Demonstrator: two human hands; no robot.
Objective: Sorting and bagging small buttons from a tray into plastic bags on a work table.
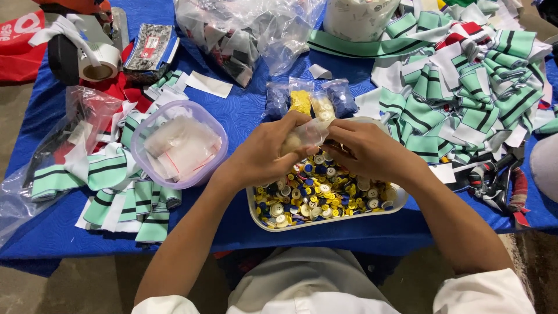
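Observation:
My left hand (pixel 264 152) and my right hand (pixel 366 150) meet over a white tray (pixel 399 197) heaped with several blue, yellow and white buttons (pixel 319 192). Together they pinch a small clear plastic bag (pixel 305 135) holding pale buttons. Just beyond the hands lie small bags of blue, yellow and cream buttons (pixel 308 99) on the blue tablecloth (pixel 244 116).
A clear tub (pixel 148 168) with small zip bags sits left of the tray. Green striped fabric pieces pile at the right (pixel 465 87) and left (pixel 116 186). Big plastic bags (pixel 244 35), a tape roll (pixel 99 64) and red-handled pliers (pixel 500 183) lie around.

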